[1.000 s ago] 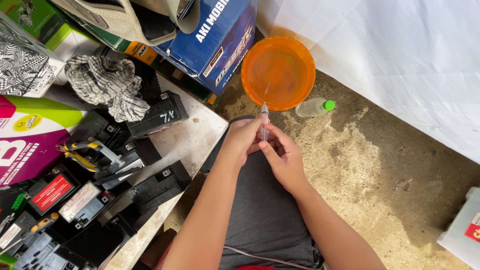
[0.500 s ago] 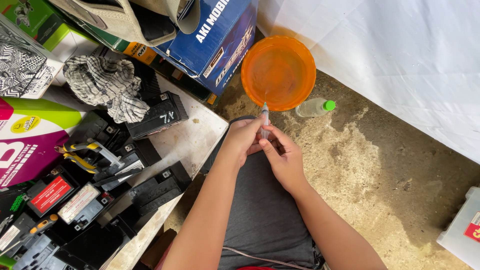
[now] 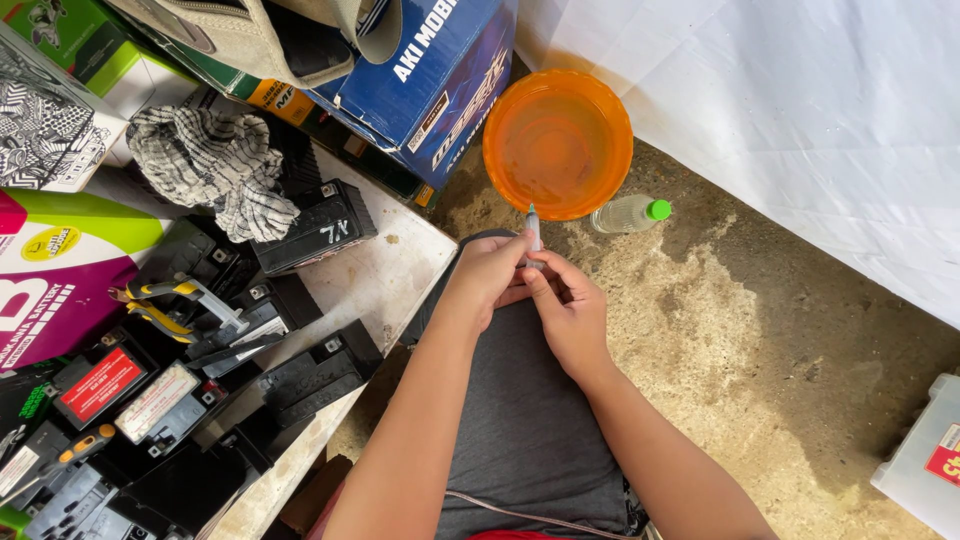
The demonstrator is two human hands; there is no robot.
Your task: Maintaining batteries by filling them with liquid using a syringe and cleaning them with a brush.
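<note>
Both of my hands meet over my lap, above my grey-clad knee [image 3: 520, 430]. My left hand [image 3: 487, 278] and my right hand [image 3: 568, 312] together pinch a small clear syringe [image 3: 533, 226], its tip pointing up toward an orange plastic bowl [image 3: 557, 143] on the ground. The syringe's lower part is hidden between my fingers. A small clear bottle with a green cap [image 3: 630, 213] lies on its side just right of the bowl.
A low white board [image 3: 385, 275] at left carries several black motorcycle batteries [image 3: 315, 228], yellow-handled pliers [image 3: 160, 305] and a checked rag [image 3: 215, 165]. A blue carton [image 3: 430, 75] stands behind. White sheeting [image 3: 780, 110] covers the right; a white box [image 3: 925, 455] sits at lower right.
My hands have barely moved. The fingers have shifted slightly on the syringe, which stays pointed at the bowl.
</note>
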